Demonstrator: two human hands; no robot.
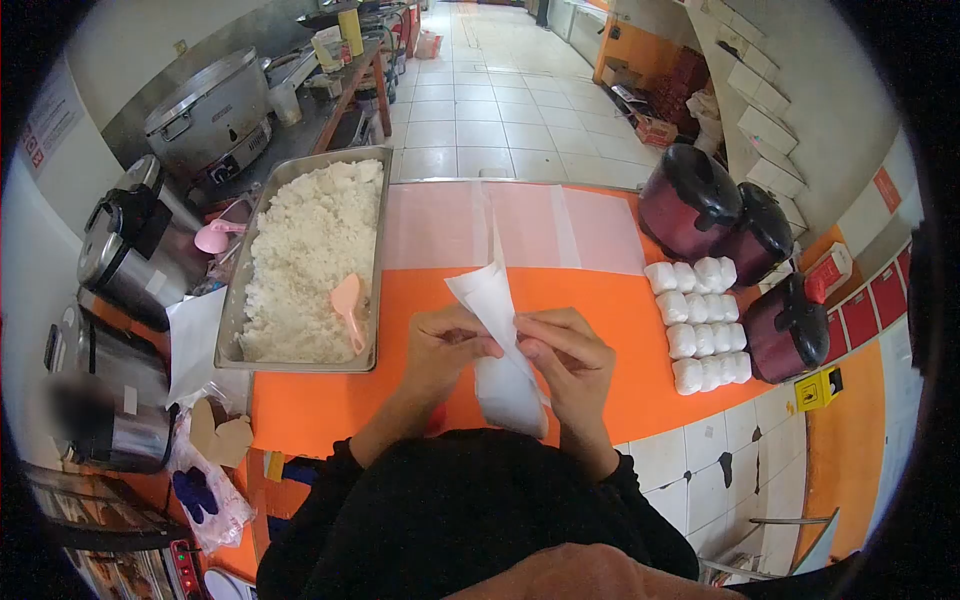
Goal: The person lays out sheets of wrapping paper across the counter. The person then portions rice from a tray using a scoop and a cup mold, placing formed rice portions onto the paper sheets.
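Note:
My left hand (440,345) and my right hand (568,355) are closed on white wrapping paper (508,390), held over the orange table close to my body. Fingertips of both hands pinch it near the middle, and its upper end is folded or overlapped at a slant. Whether it is one sheet or several, I cannot tell. Left of my hands stands a metal tray (378,270) of white rice (305,250), with a peach-coloured rice paddle (348,310) lying on the rice. Beyond my hands, thin translucent sheets (600,230) lie along the table's far edge.
White wrapped bundles (702,340) sit in rows at the right, beside maroon rice cookers (690,200). Metallic cookers (115,400) line the left side. A pink scoop (215,236) lies by the tray. The orange table (620,330) ends at a tiled floor (500,130).

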